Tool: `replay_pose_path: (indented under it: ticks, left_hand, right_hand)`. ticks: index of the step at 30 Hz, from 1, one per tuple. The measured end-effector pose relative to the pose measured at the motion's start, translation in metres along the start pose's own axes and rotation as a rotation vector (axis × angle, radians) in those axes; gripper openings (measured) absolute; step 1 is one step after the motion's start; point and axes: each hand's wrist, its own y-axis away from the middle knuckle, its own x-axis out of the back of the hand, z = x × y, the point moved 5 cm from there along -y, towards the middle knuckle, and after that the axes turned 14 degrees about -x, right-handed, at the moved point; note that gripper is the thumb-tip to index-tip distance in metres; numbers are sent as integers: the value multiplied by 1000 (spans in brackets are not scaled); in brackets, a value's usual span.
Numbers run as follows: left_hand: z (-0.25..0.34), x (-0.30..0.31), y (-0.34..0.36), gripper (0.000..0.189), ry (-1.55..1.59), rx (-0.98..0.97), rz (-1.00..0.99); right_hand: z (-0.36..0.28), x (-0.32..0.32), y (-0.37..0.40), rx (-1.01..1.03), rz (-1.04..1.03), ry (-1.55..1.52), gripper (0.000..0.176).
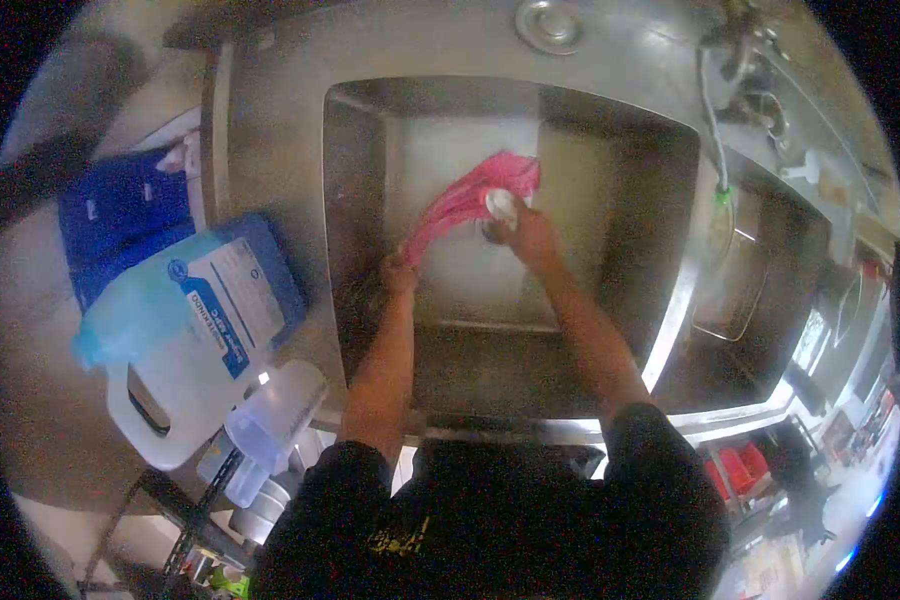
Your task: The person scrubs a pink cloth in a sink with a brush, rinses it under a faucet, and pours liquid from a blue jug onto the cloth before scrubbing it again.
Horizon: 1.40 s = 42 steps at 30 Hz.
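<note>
Over a metal sink basin (370, 160), a pink cloth (465, 200) is stretched between my two hands. My left hand (400, 273) grips its lower left end, fingers closed. My right hand (527, 238) is closed on a small whitish object (501, 206) against the cloth's right part; what exactly it is cannot be made out. The cloth's upper right end spreads out beyond that object. Below the cloth shows the pale basin floor.
A large white jug (175, 400) with a blue label and a translucent plastic pitcher (280, 410) stand left of the sink. Farther left is a blue container (125, 220). A second basin (760, 270) with a hose (710, 120) lies at right.
</note>
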Motion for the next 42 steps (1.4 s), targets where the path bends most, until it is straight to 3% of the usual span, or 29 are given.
replay_pose_path:
  ticks: [1, 2, 3, 4, 5, 6, 7, 9, 11, 13, 14, 16, 20, 22, 23, 25, 27, 29, 32, 35, 37, 38, 42]
  left_hand:
    - [30, -4, 10, 56, 57, -56, -13]
    - [34, -4, 12, 55, 187, -58, 6]
    - [35, -5, 14, 54, 317, -59, 25]
    - [15, -7, 10, 54, 521, -10, 77]
    - [-2, -7, 10, 54, 500, -7, 112]
    - [-19, -6, 11, 54, 479, -3, 146]
    - [-28, -3, 10, 54, 236, -56, 164]
    - [-32, -1, 9, 54, 112, -45, 257]
    - [-28, -12, 20, 55, 354, 89, 408]
    - [-73, -12, 1, 50, 219, -24, 213]
    - [-88, -13, -7, 49, 149, -85, 117]
    - [-34, -22, -4, 44, 402, -195, 82]
    - [145, -23, 4, 43, 424, -165, -220]
    - [152, -17, 12, 43, 619, -47, -110]
    - [154, -17, 17, 44, 720, 15, -56]
    - [91, -21, 6, 46, 794, 62, -24]
    - [60, -23, 3, 48, 765, 0, 37]
    - [61, -15, 7, 50, 632, -172, 139]
    - [132, 2, 32, 50, 208, -152, 140]
    - [64, 0, 18, 47, 263, -267, 189]
    - [76, -2, 23, 47, 336, -216, 247]
    - [89, -4, 25, 48, 383, -162, 282]
    - [105, -12, 16, 46, 739, -97, 53]
  right_hand:
    - [0, -10, -22, -93, -101, 39, 60]
    - [-1, -25, -42, 5, -77, 148, 61]
    - [-10, -26, -58, 193, 110, 126, 59]
    - [-17, -24, -72, 252, 177, 126, 55]
    - [-25, -22, -85, 310, 246, 129, 51]
    - [-40, -11, -101, 239, 189, 159, 45]
    - [-50, -7, -114, 174, 135, 187, 39]
    - [-55, -18, -124, 156, 141, 224, 49]
    - [-60, -26, -114, 166, 44, 233, 54]
    - [-69, -27, -74, 208, -151, 211, 52]
    - [-67, -33, -62, 349, -74, 222, 52]
    - [-48, -57, -38, 628, 77, 241, 53]
    - [-39, -60, -40, 335, -102, 316, 64]
    - [-57, -27, -40, 154, -263, 232, 71]
    - [-61, -20, -28, 206, -287, 243, 74]
    - [-50, -25, 2, 338, -272, 254, 74]
    - [-23, -49, 24, 503, -181, 259, 70]
    - [23, -84, 45, 461, -186, 196, 62]
    - [60, -116, 70, 404, -216, 89, 50]
    - [-1, -62, 17, 210, 57, 76, 45]
    - [-28, -34, -12, 349, 105, 72, 39]
    - [-27, -41, -24, 374, 59, 193, 37]
    - [-20, -61, -40, 392, -120, 513, 34]
